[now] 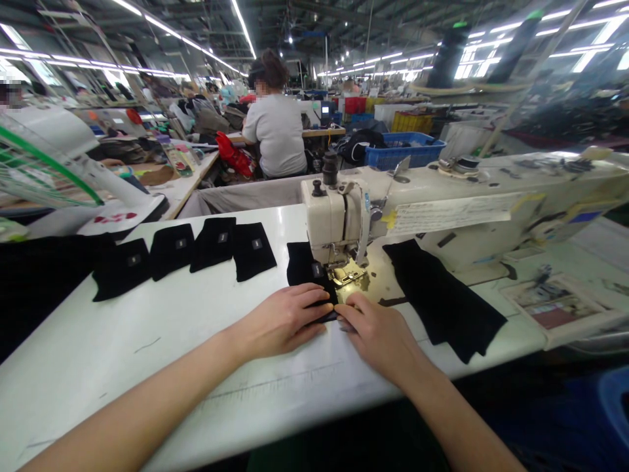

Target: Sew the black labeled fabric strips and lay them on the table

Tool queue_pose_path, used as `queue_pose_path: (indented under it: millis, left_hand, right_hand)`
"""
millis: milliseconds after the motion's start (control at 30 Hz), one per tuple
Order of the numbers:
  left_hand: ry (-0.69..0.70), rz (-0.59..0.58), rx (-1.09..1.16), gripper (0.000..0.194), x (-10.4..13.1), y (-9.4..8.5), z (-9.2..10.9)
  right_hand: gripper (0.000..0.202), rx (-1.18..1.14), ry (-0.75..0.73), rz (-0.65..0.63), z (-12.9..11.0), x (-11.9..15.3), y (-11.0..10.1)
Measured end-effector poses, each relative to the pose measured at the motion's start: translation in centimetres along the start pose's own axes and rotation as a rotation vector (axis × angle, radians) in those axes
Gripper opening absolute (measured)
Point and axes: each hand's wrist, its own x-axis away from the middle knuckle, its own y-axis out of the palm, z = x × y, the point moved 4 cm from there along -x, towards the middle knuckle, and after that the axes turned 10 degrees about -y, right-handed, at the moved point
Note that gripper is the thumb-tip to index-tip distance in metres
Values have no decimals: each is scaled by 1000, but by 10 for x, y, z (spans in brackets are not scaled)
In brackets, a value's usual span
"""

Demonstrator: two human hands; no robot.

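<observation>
A black fabric piece (301,263) with a small grey label lies under the needle area of the sewing machine (339,216), beside its lit presser foot (348,272). My left hand (289,318) rests on the near part of this piece, palm down with fingers stretched out. Close by on the right, my right hand (376,328) has thumb and fingers pinched at the fabric's near edge, the fingertips of both hands almost meeting. Part of the fabric is hidden beneath my fingers.
Several labelled black fabric pieces (254,251) lie in a row on the white table (147,367). A longer black fabric strip (442,295) lies right of the needle. A white fan (54,137) stands at left; a seated person (278,134) and a blue basket (405,151) are beyond.
</observation>
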Motion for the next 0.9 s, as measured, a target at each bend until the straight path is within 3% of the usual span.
queue_pose_path:
  millis: [267,433,667,900]
  left_hand:
    - [-1,10,14,31,-9,-2,-20]
    - [-22,5,11,32,-14,-3,-31]
    - [-39,14,3,32,-23,-8,-43]
    - [-60,25,-21,32,-25,-8,-47]
  right_hand:
    - [14,52,15,23,6,-8,-1]
    - [16,126,92,161,18,9,-16]
    - [19,296,434,306,54,51,-49]
    - [31,399,722,152,86,79,-59]
